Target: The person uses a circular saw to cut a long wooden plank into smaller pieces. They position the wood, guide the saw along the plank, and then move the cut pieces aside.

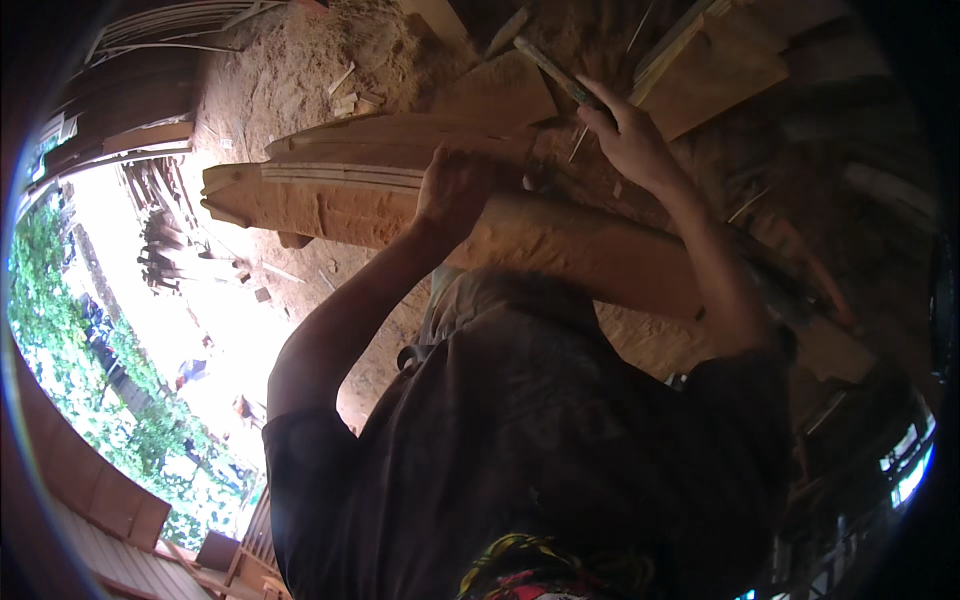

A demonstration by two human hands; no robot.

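My left hand (455, 195) is closed at the edge of a stack of thin wooden boards (340, 176), which lies across a thick, rough beam (600, 245). Deep shadow covers its fingertips, so what they grip cannot be made out. Up and to the right, my right hand (632, 145) is raised above the work. Its fingers are wrapped round a slim, dark stick-like tool (553, 70) that points up and left. The tool's exact kind does not show.
Sawdust (300, 70) and wood offcuts cover the ground beyond the beam. A flat wooden panel (715, 75) leans at the upper right. Scrap wood (165, 225) lies heaped in the bright area at left. Dim timber crowds the right side.
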